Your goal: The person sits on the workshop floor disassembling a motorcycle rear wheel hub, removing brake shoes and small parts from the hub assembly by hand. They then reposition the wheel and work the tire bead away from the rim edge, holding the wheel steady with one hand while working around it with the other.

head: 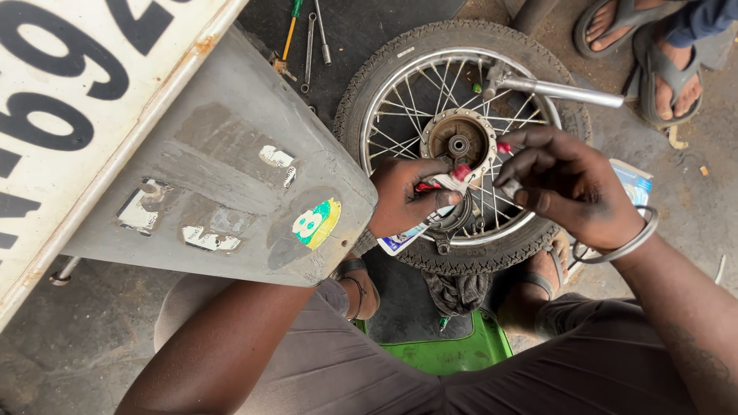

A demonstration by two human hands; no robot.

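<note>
**Hands at the wheel hub**

Head view: The left hand (405, 201) is curled, its grip closed around a small squeeze tube (438, 188) with a red nozzle. The right hand (570, 188) is bent at the wrist, fingertips pinched on a small part just beside the nozzle; what the part is cannot be told. Both hands hover above a spoked wheel (461, 138) lying flat on the floor, near its hub (459, 141). A grey mudguard (231, 169) covers the left forearm. A metal bar (569, 91) rests across the rim. Another person's sandalled feet (653, 46) stand beyond the tyre.
</note>
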